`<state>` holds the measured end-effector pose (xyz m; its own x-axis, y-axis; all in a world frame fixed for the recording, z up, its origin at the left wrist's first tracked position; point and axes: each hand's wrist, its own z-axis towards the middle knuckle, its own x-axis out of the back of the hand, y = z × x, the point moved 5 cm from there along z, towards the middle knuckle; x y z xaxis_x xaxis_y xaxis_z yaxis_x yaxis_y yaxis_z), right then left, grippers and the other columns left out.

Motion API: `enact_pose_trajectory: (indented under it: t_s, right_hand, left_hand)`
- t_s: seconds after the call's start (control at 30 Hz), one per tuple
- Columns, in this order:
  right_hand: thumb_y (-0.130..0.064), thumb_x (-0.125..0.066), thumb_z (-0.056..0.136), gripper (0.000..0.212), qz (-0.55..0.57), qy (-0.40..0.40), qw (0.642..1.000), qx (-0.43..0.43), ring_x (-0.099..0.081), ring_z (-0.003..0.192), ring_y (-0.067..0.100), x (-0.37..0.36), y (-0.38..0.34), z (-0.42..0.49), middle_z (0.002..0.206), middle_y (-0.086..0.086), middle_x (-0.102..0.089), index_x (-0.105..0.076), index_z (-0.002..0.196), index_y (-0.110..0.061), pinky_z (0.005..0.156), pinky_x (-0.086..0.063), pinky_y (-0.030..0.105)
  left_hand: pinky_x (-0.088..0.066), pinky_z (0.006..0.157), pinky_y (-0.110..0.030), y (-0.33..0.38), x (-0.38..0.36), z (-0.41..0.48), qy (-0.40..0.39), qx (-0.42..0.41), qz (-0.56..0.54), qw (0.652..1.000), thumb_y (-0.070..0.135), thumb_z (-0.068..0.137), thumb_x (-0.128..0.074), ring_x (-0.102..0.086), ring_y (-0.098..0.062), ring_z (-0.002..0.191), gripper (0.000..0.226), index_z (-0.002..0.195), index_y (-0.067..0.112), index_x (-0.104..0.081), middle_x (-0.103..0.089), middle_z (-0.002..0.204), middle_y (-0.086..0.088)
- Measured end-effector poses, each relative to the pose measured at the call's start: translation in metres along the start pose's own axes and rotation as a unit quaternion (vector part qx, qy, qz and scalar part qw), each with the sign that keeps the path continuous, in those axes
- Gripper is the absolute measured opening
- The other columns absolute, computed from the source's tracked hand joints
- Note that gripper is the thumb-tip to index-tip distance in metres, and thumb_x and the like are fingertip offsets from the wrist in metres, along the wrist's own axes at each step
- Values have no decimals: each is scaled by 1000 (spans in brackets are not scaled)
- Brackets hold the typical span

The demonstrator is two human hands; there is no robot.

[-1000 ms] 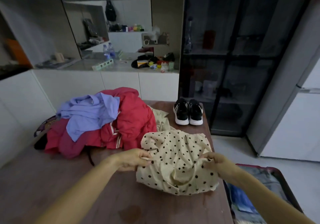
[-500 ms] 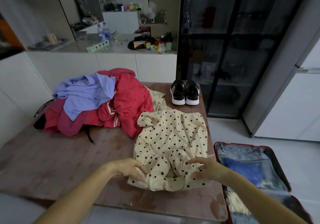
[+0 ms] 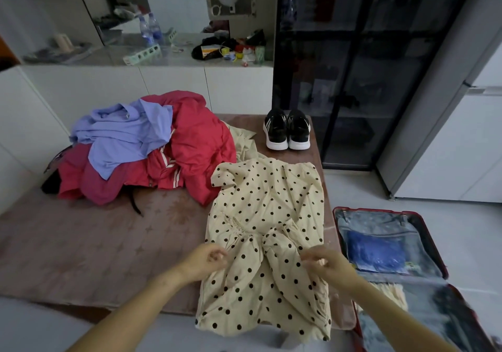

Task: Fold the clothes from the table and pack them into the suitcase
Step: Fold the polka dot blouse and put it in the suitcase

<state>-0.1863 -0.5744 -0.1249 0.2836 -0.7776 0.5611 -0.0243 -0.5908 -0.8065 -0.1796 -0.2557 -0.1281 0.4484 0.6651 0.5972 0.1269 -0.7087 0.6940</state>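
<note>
A cream polka-dot garment (image 3: 267, 210) lies spread lengthwise on the brown table (image 3: 95, 245), its near end hanging over the front edge. My left hand (image 3: 206, 263) pinches the garment's left side with curled fingers. My right hand (image 3: 327, 266), slightly blurred, curls its fingers on the fabric at the right side. The open red suitcase (image 3: 336, 211) lies on the floor right of the table, holding a blue packet (image 3: 377, 251) and a cream cloth (image 3: 388, 293). A pile with a red jacket (image 3: 198, 145) and a lilac shirt (image 3: 122, 134) sits at the table's back left.
Black sneakers (image 3: 286, 131) stand at the table's far right corner. A dark glass cabinet (image 3: 353, 66) and a white fridge (image 3: 448, 148) stand behind the suitcase. A cluttered counter (image 3: 176, 52) runs along the back wall.
The polka-dot garment went from a bunched heap to stretched out long, pulled toward me and over the table's near edge. Both hands moved nearer with it; the view tilted down.
</note>
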Motion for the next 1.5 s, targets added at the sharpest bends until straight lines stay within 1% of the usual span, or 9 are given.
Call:
enact_pose_trajectory:
  t_s: [0.13, 0.27, 0.4, 0.57, 0.8, 1.03, 1.23, 1.33, 1.5]
  right_hand:
    - [-38, -59, 86, 55, -161, -58, 984, 47, -26, 137, 7, -24, -9, 4, 146, -22, -26, -37, 135, -48, 114, -29, 37]
    - [-57, -45, 88, 61, -320, -159, 934, 5, 7, 146, 15, -54, -2, 5, 158, -11, 1, -21, 143, -51, 118, -1, 41]
    - [-77, -24, 80, 57, -304, -29, 951, 40, -28, 138, 11, -43, -21, 22, 150, -13, -33, -57, 119, -49, 115, -9, 38]
    - [-56, -42, 83, 37, -265, 135, 948, 113, -60, 103, 12, -52, -56, 52, 113, -12, -62, -70, 90, -33, 102, -39, 43]
    - [-49, -46, 91, 46, -310, 20, 950, 25, -47, 123, 12, -95, -77, 99, 130, -10, -52, -46, 133, -31, 114, -15, 36]
    - [-55, -71, 50, 43, -358, 43, 933, -17, -63, 60, 4, -121, -71, 97, 63, -14, -60, -61, 86, -35, 74, -55, 37]
    - [-29, -74, 62, 41, -349, 30, 937, -4, -62, 56, 5, -121, -70, 98, 63, -12, -62, -51, 96, -33, 85, -51, 37]
    - [-36, -81, 45, 45, -372, 38, 927, -10, -53, 42, 0, -114, -66, 95, 50, -13, -54, -57, 83, -37, 67, -55, 29]
    - [-46, -73, 57, 35, -384, 114, 916, 13, -64, 73, 13, -89, -69, 99, 83, -9, -62, -62, 88, -35, 89, -35, 40]
  left_hand:
    - [-22, 117, -33, 22, -16, 5, 6, -99, 168, 981, 44, 90, -55, -22, -10, 141, 62, 146, 34, -30, -28, 152, 9]
    - [-6, 119, -43, 17, -48, 5, -120, -82, 349, 926, 63, 89, -41, 4, -18, 146, 68, 148, 43, -13, 0, 160, 8]
    - [-35, 106, -36, 40, -10, 28, -15, -136, 305, 943, 61, 91, -35, -41, -15, 129, 52, 132, 33, -49, -50, 137, 8]
    - [-41, 101, -35, 46, 79, 96, 162, -135, 228, 950, 29, 94, -53, -48, -18, 122, 38, 131, 23, -52, -52, 133, 4]
    - [-41, 96, -41, 32, 141, 173, 93, -43, 426, 899, 44, 81, -68, -43, -26, 122, 66, 138, 28, -39, -46, 135, -2]
    - [-39, 91, -38, 34, 137, 207, 75, -122, 495, 857, 24, 93, -49, -44, -24, 117, 39, 131, 32, -50, -48, 132, 1]
    - [-39, 88, -36, 73, 207, 225, 138, -156, 597, 774, 20, 94, -42, -44, -23, 113, 30, 114, 26, -63, -54, 118, 1]
    - [-40, 85, -37, 104, 208, 231, 135, -170, 574, 790, 18, 94, -43, -48, -26, 111, 29, 116, 25, -61, -52, 119, -3]
    - [-48, 81, -41, 107, 147, 247, 138, -74, 302, 940, 23, 89, -58, -59, -33, 104, 51, 135, 21, -37, -35, 139, -11]
